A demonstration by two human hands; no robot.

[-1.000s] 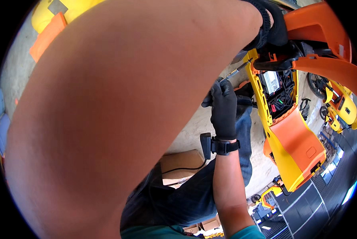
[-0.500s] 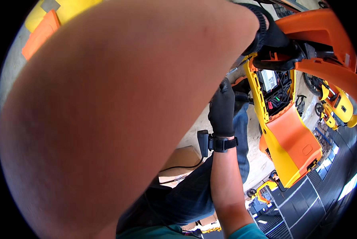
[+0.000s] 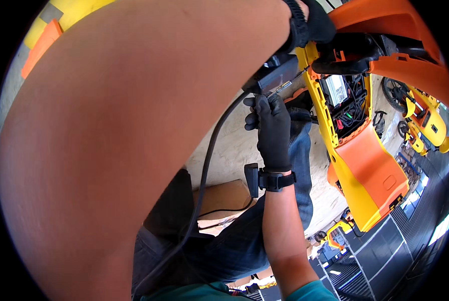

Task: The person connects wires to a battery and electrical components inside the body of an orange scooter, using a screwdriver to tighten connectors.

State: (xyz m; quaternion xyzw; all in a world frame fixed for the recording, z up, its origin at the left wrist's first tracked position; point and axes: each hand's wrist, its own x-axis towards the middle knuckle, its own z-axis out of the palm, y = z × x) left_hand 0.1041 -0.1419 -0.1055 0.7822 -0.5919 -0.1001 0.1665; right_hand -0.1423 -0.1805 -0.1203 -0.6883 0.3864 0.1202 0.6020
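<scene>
My right hand (image 3: pixel 273 123), in a black glove, is closed around a slim metal-shafted tool, likely a screwdriver (image 3: pixel 283 86). Its shaft slants up to the right, toward the edge of a yellow body frame (image 3: pixel 326 118). My left forearm fills much of the left side. My left hand (image 3: pixel 320 24), also gloved in black, is at the top beside a large orange panel (image 3: pixel 387 22). Its fingers are mostly hidden, so what it holds does not show. An open bay in the yellow body holds a silver-white box (image 3: pixel 336 90) and tangled black cables (image 3: pixel 355 113).
An orange cover (image 3: pixel 372 163) forms the body's lower part. A black box (image 3: pixel 274 72) on my left wrist trails a thick cable (image 3: pixel 204 165). A cardboard box (image 3: pixel 224 195) lies by my knee. Other yellow vehicles (image 3: pixel 430 130) stand at the right.
My left forearm and hand have shifted left and up, uncovering the black wrist box and its cable. My right hand has moved slightly left, showing more of its fingers and the tool.
</scene>
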